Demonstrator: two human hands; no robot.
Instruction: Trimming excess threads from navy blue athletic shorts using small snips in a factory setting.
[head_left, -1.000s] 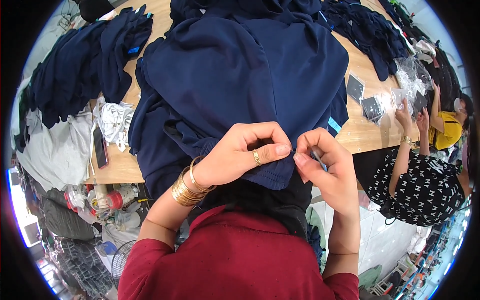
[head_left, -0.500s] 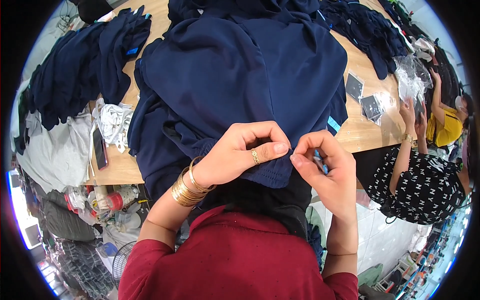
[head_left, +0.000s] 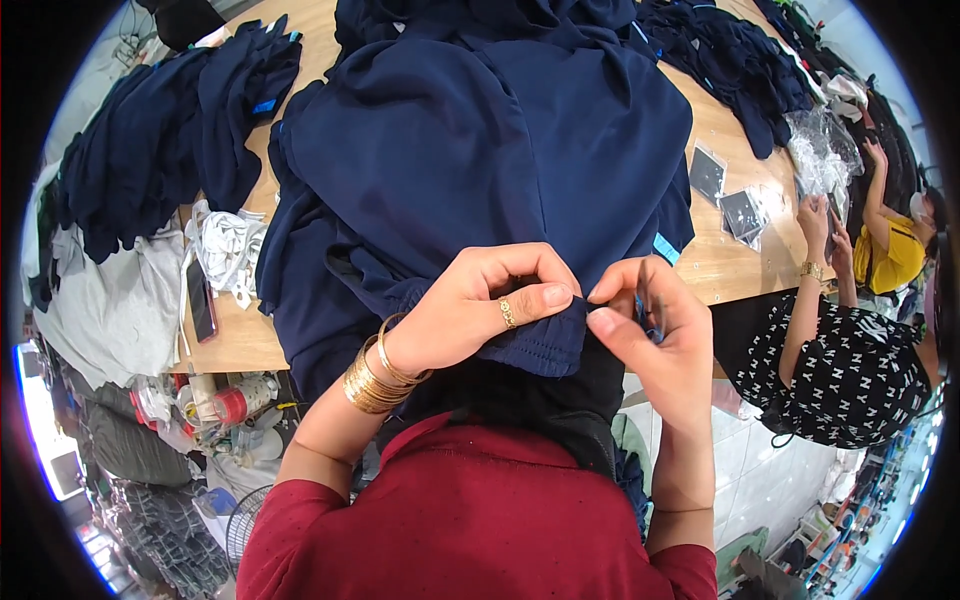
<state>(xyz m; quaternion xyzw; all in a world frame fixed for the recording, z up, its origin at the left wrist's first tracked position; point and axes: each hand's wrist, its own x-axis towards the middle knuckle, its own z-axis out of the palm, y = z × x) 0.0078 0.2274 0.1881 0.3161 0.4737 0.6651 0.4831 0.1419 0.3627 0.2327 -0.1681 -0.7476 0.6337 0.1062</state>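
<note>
A dark navy garment, its lower edge gathered and stitched in rows, spreads over the table edge in front of me. My left hand pinches that gathered edge between thumb and bent fingers; it wears a ring and several gold bangles. Close on its right is my right hand, thumb and forefinger at the same edge, nearly meeting. Whether they grip the cloth or a thread is too small to tell. Its curled fingers hold a small blue tool, mostly hidden in the palm.
Navy garments are piled at the left, near white strips and a phone. More navy clothes lie at the far right. Clear packets rest on the table. A co-worker handles clear plastic on the right.
My right hand's fingers have shifted and turned slightly, so the blue tool shows less. My left hand stays on the gathered edge. The co-worker's hands have moved a little.
</note>
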